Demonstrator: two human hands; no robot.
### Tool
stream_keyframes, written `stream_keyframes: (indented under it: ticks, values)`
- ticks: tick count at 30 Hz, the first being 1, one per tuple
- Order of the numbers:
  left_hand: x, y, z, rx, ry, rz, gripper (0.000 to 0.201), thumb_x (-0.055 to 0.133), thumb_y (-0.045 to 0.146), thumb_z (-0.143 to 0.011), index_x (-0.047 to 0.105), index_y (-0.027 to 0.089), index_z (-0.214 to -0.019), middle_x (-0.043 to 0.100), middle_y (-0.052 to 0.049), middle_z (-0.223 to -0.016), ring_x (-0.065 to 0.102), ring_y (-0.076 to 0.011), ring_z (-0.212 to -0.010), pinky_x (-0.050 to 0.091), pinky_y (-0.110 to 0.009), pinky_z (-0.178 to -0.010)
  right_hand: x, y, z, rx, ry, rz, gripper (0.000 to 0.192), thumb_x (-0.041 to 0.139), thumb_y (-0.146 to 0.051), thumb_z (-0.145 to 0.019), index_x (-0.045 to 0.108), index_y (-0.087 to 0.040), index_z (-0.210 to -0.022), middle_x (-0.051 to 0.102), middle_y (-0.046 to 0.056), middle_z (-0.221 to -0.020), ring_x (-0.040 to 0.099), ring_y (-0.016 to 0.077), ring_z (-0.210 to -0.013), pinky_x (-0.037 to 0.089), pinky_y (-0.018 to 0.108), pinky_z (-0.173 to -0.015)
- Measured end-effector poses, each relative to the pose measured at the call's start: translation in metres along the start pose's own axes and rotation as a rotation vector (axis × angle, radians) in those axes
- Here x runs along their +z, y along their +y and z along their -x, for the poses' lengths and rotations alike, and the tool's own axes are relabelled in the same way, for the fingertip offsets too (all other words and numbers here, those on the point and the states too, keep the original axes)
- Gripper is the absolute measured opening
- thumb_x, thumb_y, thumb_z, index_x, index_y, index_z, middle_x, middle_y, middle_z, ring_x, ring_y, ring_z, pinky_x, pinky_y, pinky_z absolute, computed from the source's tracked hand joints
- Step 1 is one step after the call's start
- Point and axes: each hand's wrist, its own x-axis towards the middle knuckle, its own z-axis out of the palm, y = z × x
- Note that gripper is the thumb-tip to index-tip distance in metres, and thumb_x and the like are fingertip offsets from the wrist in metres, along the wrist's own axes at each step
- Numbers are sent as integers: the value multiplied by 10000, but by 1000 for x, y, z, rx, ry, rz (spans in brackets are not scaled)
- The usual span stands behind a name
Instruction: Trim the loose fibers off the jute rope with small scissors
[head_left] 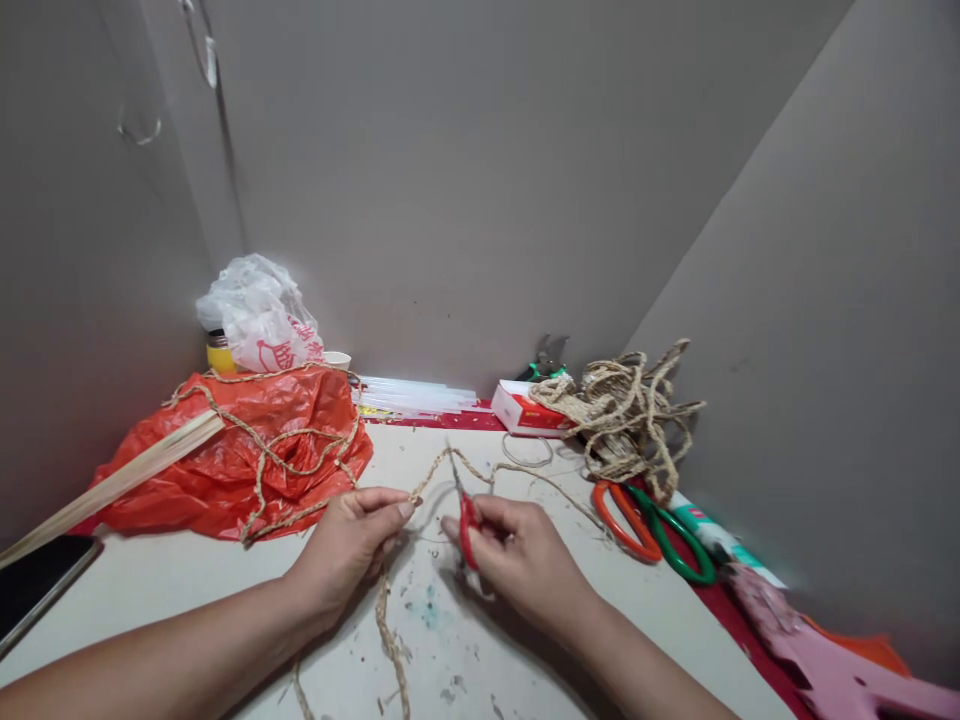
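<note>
- Pinching a strand of jute twine (431,478) between thumb and forefinger, the left hand (349,545) is closed on it just left of the middle of the bench (187,590).
- The right hand (525,560) is closed around the red handles of small scissors (463,515), whose thin blades point up and away towards the raised loop of twine.
- The twine runs from the left fingertips up to a peak just beside the blade tips, then on to the right; another length hangs down from the left hand across the bench towards the person.
- Risk, as I judge it: the blade tips stand very near the left fingertips, so a closing snip with the strand slack could nick a finger or cut at the wrong spot.
- The twine looks loosely twisted and fibrous; a blunt or partial cut could fray it rather than part it cleanly.
- The trailing length leads back over the orange plastic bag (240,450), so a pull could drag or snag there.
- Well apart to the right lie a tangled heap of cord (622,410) and larger orange and green scissors (652,530).
</note>
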Motion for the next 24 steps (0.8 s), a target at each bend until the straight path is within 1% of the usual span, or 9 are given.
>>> stream_keyframes:
  ticks: [2, 4, 6, 9, 12, 15, 20, 24]
  values:
    - [0, 1, -1, 33, 36, -3, 266, 687, 369, -701, 646, 134, -818, 342, 93, -417, 213, -32, -382, 133, -205, -393, 2, -4, 6, -81, -1, 281, 296, 535, -343, -731, 400, -195, -513, 392, -53, -452, 322, 83, -448, 225, 232, -471]
    - [0, 1, -2, 54, 59, -1, 261, 693, 366, -695, 654, 131, -801, 326, 96, -417, 213, -27, -385, 144, -196, -395, 5, -5, 11, -145, 26, 501, 232, 528, -317, -718, 456, -194, -535, 477, -39, -469, 374, 90, -454, 232, 244, -503]
    - [0, 1, -2, 60, 78, 3, 264, 701, 369, -685, 663, 131, -794, 313, 98, -416, 216, -25, -385, 148, -192, -394, 7, -6, 14, -182, 42, 630, 208, 512, -329, -730, 508, -198, -569, 557, -16, -509, 450, 110, -478, 238, 254, -521]
    - [-1, 0, -2, 76, 96, -7, 284, 712, 371, -670, 683, 129, -817, 327, 93, -426, 231, -23, -389, 155, -188, -393, 9, -7, 16, -196, 54, 754, 233, 493, -370, -756, 552, -204, -602, 605, 7, -539, 522, 144, -513, 235, 269, -526]
    - [-1, -1, -3, 98, 101, -15, 296, 717, 372, -664, 699, 128, -832, 344, 86, -432, 238, -25, -398, 172, -187, -398, 9, -9, 17, -193, 67, 838, 245, 490, -386, -767, 590, -206, -633, 624, 24, -551, 559, 166, -533, 229, 280, -524]
    - [-1, -2, -4, 110, 126, -22, 315, 730, 369, -647, 713, 128, -849, 361, 80, -427, 246, -34, -407, 197, -193, -406, 10, -11, 17, -177, 67, 870, 243, 497, -391, -767, 613, -205, -661, 637, 30, -557, 574, 172, -534, 224, 284, -517]
    - [0, -3, -3, 136, 171, -63, 317, 734, 362, -635, 725, 128, -850, 433, 56, -445, 290, -54, -430, 253, -211, -433, 11, -11, 18, -180, 57, 855, 264, 478, -395, -781, 614, -210, -651, 656, 29, -581, 586, 175, -537, 223, 292, -516]
    - [0, -1, -4, 190, 201, -154, 283, 727, 345, -642, 722, 128, -824, 469, 45, -489, 346, -65, -478, 289, -212, -477, 12, -14, 18, -137, 37, 803, 275, 467, -395, -785, 610, -213, -636, 656, 20, -569, 581, 167, -518, 207, 292, -505]
